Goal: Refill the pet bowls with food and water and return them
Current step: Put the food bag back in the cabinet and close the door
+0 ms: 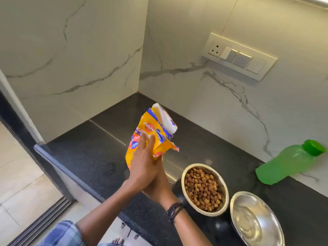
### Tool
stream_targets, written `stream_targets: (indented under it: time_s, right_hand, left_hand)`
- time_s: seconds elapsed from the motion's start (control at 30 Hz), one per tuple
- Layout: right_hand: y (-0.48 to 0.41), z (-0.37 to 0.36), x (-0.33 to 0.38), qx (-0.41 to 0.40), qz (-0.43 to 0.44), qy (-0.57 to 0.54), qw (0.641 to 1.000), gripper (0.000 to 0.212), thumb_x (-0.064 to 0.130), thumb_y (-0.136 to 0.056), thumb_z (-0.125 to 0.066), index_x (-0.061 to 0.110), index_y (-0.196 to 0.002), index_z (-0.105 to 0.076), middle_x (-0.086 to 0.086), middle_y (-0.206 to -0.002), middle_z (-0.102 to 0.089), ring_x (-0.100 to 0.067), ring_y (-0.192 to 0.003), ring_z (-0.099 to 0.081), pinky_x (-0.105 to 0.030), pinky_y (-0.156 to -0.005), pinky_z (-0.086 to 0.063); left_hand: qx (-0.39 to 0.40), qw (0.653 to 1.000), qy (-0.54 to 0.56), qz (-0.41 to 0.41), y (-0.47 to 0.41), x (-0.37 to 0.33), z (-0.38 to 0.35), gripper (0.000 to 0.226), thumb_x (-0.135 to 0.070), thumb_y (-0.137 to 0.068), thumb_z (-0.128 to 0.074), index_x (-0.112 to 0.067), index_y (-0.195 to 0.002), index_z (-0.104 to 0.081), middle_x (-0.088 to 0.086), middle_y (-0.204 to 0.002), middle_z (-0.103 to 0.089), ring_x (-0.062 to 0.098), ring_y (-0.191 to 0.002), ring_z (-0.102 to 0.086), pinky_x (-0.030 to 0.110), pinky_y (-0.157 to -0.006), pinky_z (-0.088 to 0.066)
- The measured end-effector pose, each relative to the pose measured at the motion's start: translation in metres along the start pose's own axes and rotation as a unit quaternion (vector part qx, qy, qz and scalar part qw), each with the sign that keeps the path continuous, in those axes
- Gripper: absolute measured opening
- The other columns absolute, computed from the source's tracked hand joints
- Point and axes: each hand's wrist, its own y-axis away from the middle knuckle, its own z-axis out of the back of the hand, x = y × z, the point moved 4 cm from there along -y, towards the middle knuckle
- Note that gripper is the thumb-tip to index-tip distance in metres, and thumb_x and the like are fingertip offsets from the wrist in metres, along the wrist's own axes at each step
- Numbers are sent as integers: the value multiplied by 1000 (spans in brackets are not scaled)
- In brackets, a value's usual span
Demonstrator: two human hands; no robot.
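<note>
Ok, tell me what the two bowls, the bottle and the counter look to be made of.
Kibble bowl and empty bowl: polished steel, going by the mirror-like rims. Green bottle: translucent plastic, light glows through it; the cap looks opaque. Counter: dark speckled stone, probably polished granite, as it reflects the wall.

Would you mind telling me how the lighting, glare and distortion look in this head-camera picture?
Head view: even, soft light; bright glare on the empty steel bowl and streaks on the black counter; wide-angle bending tilts the switch plate and green bottle; the food bag print is slightly blurred.
</note>
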Motion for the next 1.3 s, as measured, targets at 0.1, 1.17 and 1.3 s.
stream_targets:
  time_s: [0.1,1.17,1.3]
  right_hand:
    - [9,-5,6,72,-33,145,986,69,21,-84,-71,36,-143,-38,12,-139,-57,10,-118,-55,-23,-111,-40]
    - [77,251,436,-313,315,107,889,113,77,-26,-85,40,-128,-51,11,-111,-74,-16,-96,-74,-39,-74,-61]
    - [73,287,475,-386,351,96,848,93,55,-34,-95,35,-118,-60,7,-101,-77,-19,-86,-76,-37,-66,-62]
  left_hand:
    - [-56,996,39,50,-2,3,17,19,-16,-87,-61,-13,-105,-68,14,-114,-70,38,-101,-64,28,-67,-33]
    - [26,767,497,-404,-93,-480,209,21,-21,-99,-55,-13,-88,-72,-2,-77,-74,10,-72,-71,31,-70,-59]
    - [-1,769,488,-413,-114,-540,206,27,-29,-99,-54,-8,-101,-71,9,-97,-75,22,-90,-72,46,-85,-58]
